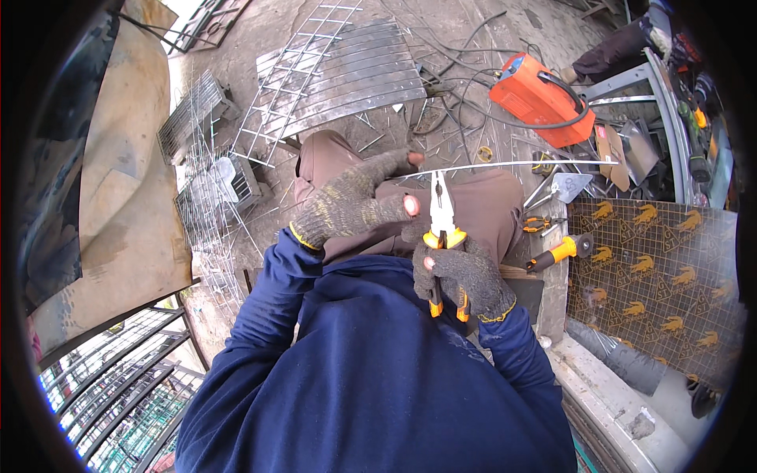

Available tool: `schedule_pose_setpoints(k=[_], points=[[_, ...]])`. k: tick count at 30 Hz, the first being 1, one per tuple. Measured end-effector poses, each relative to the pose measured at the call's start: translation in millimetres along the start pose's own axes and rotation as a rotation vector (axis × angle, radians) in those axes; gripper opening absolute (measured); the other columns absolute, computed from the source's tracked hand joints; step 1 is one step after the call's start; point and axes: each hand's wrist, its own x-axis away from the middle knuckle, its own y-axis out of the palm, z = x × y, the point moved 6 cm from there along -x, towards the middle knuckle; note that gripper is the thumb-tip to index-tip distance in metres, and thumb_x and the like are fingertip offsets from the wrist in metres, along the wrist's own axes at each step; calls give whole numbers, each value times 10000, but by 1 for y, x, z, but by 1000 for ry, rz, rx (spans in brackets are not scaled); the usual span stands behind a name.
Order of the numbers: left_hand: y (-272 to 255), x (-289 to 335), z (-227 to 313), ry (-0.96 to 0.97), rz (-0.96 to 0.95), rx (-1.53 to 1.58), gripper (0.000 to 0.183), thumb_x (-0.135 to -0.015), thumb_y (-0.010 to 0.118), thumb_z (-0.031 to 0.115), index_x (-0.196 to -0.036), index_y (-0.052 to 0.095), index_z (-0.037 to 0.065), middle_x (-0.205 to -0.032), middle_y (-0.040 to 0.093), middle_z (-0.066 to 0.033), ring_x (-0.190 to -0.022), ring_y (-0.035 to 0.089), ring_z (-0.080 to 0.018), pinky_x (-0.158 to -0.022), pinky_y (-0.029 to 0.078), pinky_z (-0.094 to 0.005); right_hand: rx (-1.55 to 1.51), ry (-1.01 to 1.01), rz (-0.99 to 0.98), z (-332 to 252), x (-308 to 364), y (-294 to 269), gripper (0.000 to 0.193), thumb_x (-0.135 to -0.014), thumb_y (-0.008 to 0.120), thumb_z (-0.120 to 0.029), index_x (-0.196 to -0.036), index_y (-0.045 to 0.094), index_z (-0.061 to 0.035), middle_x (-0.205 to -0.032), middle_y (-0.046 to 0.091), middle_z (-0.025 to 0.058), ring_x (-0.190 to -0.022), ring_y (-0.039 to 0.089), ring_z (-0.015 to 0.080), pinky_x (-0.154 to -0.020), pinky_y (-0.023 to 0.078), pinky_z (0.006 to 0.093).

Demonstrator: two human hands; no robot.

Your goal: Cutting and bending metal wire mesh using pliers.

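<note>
My left hand [347,201] wears a dark knitted glove with bare fingertips. Its thumb and forefinger are spread apart, and its other fingers are mostly hidden. Between them, close to the palm, lies the left end of a thin metal rod [520,164], which runs off to the right behind the plier jaws. In a matching glove, my right hand [473,280] is closed around the handles of a pair of pliers [441,209] with orange-and-black grips. The jaws point away from me, above my lap. I cannot tell whether they touch the rod.
An orange machine [544,98] with black cables stands at the far right. An angle grinder [561,252] lies right of my knee, near a patterned board [650,284]. Ahead are a slatted metal panel [339,75] and a wire grid [296,75]. Another person's leg [611,59] shows far right.
</note>
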Motion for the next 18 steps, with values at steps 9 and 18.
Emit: schedule_pose_setpoints(k=[9,18], points=[[33,-6,-7,-308,-104,-81,311,-868,775,298,-994,635,51,-900,613,34,-839,533,-52,-740,444,-224,116,-67,-46,1,5,-6,93,-922,602,-122,-921,577,-32,-721,586,60,-624,579,151,-563,464,279],[34,-4,-13,-285,-101,-289,290,-857,784,310,-915,625,74,-811,568,48,-776,500,-61,-705,431,-257,792,-255,399,10,-5,-50,125,-925,643,-143,-905,561,-51,-657,543,16,-567,529,103,-539,430,251]])
